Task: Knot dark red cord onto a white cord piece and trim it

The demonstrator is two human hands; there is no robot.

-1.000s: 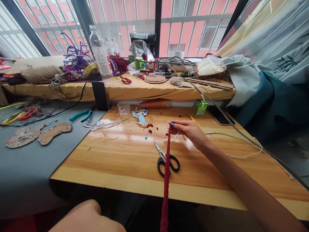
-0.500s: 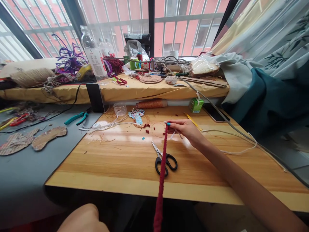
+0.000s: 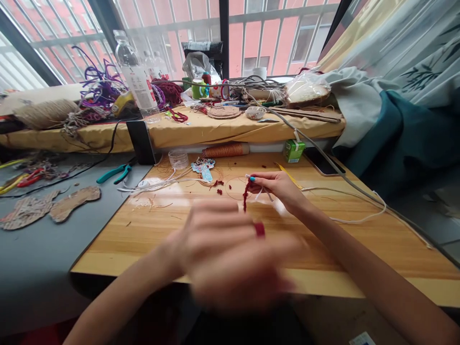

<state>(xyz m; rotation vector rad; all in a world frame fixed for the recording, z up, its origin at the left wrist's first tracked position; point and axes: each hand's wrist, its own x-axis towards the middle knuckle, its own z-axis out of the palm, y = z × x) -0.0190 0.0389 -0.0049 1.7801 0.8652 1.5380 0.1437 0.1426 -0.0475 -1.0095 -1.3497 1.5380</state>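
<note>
Above the table, my right hand (image 3: pixel 280 189) pinches the upper end of a dark red fuzzy yarn strand (image 3: pixel 246 195) between thumb and fingers. A thin white cord (image 3: pixel 264 193) hangs from the same hand. My left hand (image 3: pixel 230 254) is smeared by motion in front of the table's near edge, its fingers looking curled round the lower part of the red yarn. Bits of red show at its fingers and underneath. The yarn between the hands hangs short and slightly wavy. My left hand covers the spot where the scissors lay.
Red scraps (image 3: pixel 219 187) and a sticker-like card (image 3: pixel 203 168) lie on the wooden table (image 3: pixel 143 239). Behind them are a clear round container (image 3: pixel 178 159), an orange thread cone (image 3: pixel 226 150), a green box (image 3: pixel 293 151) and a phone (image 3: pixel 324 161). Teal pliers (image 3: pixel 114 173) lie left. A cable (image 3: pixel 323 160) crosses the right side.
My left hand has swept up and right from the bottom edge to the middle, hiding the scissors. The red yarn, earlier taut toward me, now hangs slacker. My right hand stays nearly in place.
</note>
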